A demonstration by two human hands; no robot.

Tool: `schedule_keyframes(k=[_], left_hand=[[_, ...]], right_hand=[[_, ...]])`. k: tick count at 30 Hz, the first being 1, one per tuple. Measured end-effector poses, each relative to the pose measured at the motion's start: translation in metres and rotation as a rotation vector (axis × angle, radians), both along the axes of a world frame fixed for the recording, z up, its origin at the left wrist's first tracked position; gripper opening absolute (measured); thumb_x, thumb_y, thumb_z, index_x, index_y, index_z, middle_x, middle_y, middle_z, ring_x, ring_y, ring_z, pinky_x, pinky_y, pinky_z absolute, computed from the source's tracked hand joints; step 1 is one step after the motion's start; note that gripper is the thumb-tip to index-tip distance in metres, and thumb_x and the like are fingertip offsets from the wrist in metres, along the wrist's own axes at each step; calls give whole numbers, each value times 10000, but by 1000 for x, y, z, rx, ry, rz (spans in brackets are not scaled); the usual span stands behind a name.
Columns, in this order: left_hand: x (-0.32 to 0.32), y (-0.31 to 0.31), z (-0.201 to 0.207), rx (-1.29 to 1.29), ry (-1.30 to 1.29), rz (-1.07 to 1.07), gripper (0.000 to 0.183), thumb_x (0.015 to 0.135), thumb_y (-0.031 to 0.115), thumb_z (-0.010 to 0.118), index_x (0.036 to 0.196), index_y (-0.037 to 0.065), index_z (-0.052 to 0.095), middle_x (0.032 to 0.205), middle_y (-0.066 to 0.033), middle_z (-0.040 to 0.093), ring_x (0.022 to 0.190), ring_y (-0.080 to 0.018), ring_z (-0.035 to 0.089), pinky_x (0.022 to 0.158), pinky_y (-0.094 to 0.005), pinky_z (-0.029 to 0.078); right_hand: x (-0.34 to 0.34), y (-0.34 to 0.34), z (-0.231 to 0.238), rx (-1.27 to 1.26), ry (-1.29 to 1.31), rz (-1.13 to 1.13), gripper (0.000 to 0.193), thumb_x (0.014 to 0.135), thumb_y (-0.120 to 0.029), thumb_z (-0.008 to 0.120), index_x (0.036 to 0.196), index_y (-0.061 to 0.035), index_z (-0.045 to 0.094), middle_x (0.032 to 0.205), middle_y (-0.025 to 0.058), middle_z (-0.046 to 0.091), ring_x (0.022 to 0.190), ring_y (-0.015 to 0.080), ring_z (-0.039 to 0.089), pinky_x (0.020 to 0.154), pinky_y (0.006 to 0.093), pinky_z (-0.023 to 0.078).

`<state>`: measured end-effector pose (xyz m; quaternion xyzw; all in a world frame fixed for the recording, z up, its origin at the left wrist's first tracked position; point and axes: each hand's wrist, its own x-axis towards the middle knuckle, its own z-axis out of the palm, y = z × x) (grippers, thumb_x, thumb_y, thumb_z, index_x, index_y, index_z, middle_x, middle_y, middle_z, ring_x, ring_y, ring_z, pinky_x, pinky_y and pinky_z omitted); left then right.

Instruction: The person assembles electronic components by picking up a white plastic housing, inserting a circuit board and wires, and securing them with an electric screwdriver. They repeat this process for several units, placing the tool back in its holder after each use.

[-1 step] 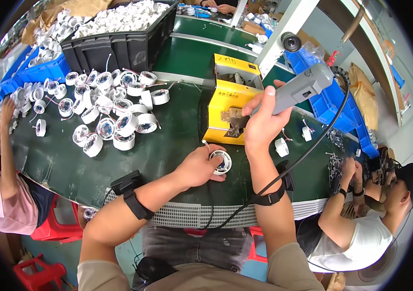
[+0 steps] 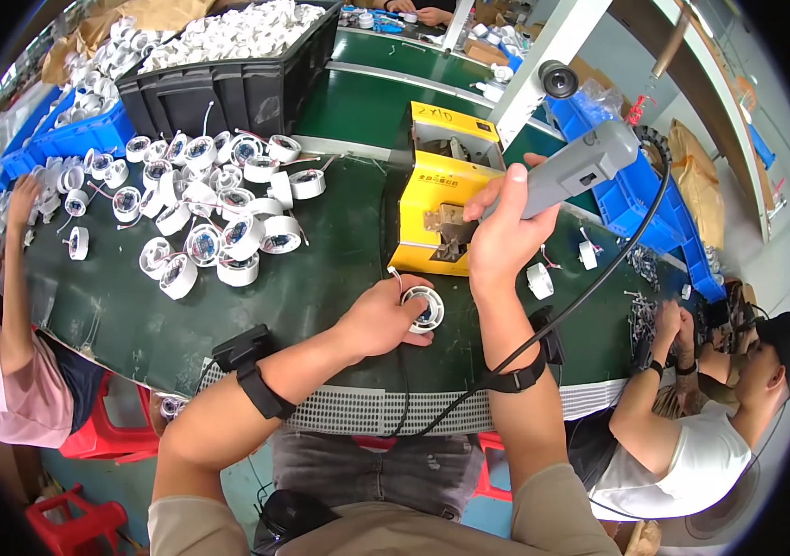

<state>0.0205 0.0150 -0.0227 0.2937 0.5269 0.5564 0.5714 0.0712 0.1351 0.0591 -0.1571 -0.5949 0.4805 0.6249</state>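
My left hand is closed round a round white plastic housing, its thumb laid across the open face. A thin lead with a small white plug rises beside my fingers. A grey electric screwdriver fills my right hand, tilted with its cabled end up to the right. My right fingers are close to the metal outlet on the front of a yellow screw feeder; the driver's tip is hidden by the hand, so whether it touches the outlet I cannot tell.
Several white housings with wires are heaped left of the feeder. Behind them stands a black crate full of white parts. The black cable loops over my right forearm. Two white housings lie right of it. Co-workers sit on both sides.
At the far left, a co-worker's raised hand has shifted slightly up and to the right. My own hands, the housing and the screwdriver look the same.
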Motion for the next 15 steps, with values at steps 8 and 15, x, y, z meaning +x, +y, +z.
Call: schedule_keyframes(k=[8,15], left_hand=[[0,0,-1,-5,8,33,293,972,86,456,1231,-49,472,1030,-131,599,832,-222,667,759,-328,600],[1,0,0,-13,32,33,270,978,100,445,1199,-52,479,1027,-130,609,855,-218,666,771,-333,598]], right_hand=[[17,-16,-6,-67,-18,153,274,967,-174,481,1173,-13,399,602,62,457,454,141,444,434,283,401],[39,-49,-22,-147,-36,255,311,971,-171,461,1238,-36,375,614,69,464,463,150,446,442,293,419]])
